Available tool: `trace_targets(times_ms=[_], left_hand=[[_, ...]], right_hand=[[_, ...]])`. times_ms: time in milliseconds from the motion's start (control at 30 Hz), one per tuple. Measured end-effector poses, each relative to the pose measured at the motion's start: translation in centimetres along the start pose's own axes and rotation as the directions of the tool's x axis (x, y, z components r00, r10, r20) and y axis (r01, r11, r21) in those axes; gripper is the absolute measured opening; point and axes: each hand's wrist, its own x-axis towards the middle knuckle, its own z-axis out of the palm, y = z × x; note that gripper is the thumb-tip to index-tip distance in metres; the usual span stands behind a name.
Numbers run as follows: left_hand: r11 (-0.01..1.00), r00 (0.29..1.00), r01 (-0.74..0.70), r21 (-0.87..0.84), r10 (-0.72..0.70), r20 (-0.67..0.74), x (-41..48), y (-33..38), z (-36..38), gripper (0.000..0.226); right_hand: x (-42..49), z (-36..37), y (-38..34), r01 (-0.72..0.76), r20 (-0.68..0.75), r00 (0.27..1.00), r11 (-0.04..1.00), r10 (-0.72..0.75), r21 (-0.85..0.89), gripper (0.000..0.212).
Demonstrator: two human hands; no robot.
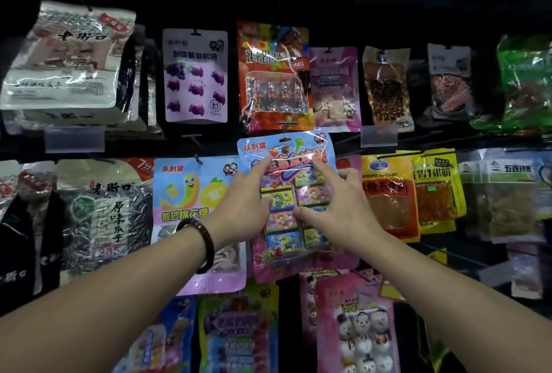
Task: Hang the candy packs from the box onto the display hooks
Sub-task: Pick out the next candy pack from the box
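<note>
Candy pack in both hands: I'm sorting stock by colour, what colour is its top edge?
Light blue on the candy pack, clearest in the head view.

"酸砂棉花糖" on blue pack [191,202]

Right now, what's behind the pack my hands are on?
A pink pack peeks out behind the candy pack, which also overlaps the marshmallow pack. Whatever else lies behind is covered.
</note>
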Motion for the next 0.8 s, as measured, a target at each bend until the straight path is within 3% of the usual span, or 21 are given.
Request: trace_targets(times_ms=[167,333,500,667,800], left_hand=[[0.997,0.998,0.063,-0.038,-0.064,-0.009,-0.7,-0.2,-0.2,0.077],[0.999,0.999,0.038,-0.036,-0.039,-0.026,-1.1,0.0,-0.2,0.076],[0.989,0.986,0.142,-0.038,-0.139,0.088,-0.9,0.4,-0.5,0.087],[0.970,0.950,0.238,0.050,-0.243,0.194,-1.4,1.2,-0.6,0.094],[0.968,0.963,0.185,0.167,-0.213,0.168,-2.5,0.7,-1.0,0.089]], right_hand=[[0.1,0.5,0.0,-0.052,0.061,0.997,0.999,0.051,0.005,0.101],[-0.2,0.6,0.1,-0.048,0.021,0.999,0.998,0.047,0.042,0.098],[0.4,0.9,0.1,-0.056,0.075,0.996,0.998,0.057,-0.013,0.097],[1.4,2.1,0.1,-0.093,0.125,0.988,0.996,0.094,-0.018,0.098],[2.3,3.2,0.4,-0.165,0.158,0.974,0.986,0.164,-0.006,0.098]])
